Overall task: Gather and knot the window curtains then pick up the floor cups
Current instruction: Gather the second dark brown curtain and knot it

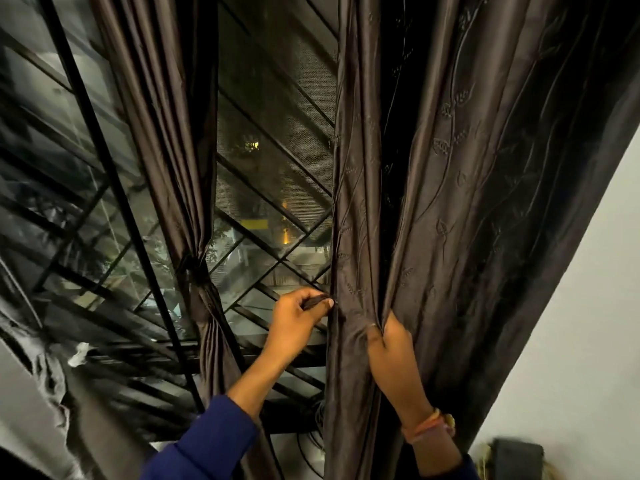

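The left hand (298,317) has its grip clenched on the left edge of the right-hand curtain (450,202), pinching the hem between thumb and curled fingers where the cloth meets the open window. The right hand (391,355) grasps a gathered fold of the same curtain a little lower and further right, its fingers curled into the cloth so that creases fan upward from the grip. Both hands are close together, with a narrow band of fabric between them. The left arm wears a blue sleeve (204,441); the right wrist carries a band of orange thread (429,427).

This dark brown, glossy curtain hangs loose from above, stitched with a leaf pattern, and spreads toward the pale wall (571,323) on the right. To the left, well apart from the hands, a second curtain (162,116) of the same cloth is already drawn in and tied into a knot (194,268) at mid height, its tail hanging below. Between the two curtains shows the window (273,168), with a mesh screen and black diagonal bars; lights glow outside in the dark. No cups are in view.
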